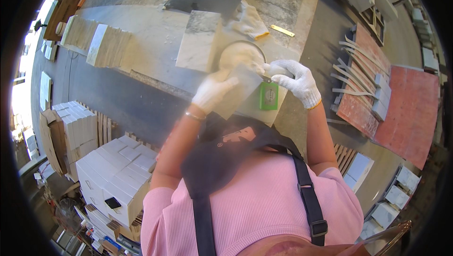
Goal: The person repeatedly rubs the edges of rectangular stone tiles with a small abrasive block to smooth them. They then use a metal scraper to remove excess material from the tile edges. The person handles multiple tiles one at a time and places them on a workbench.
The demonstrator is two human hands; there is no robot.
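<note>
A flat, pale grey tile sits at the centre of the frame, held in the left hand. It is tilted, one corner pointing toward the right; its surface looks plain, though blur softens it and leaves its lower outline unclear. Just right of centre, at the fingertips of the right hand, is a small dark piece, too small to identify.
</note>
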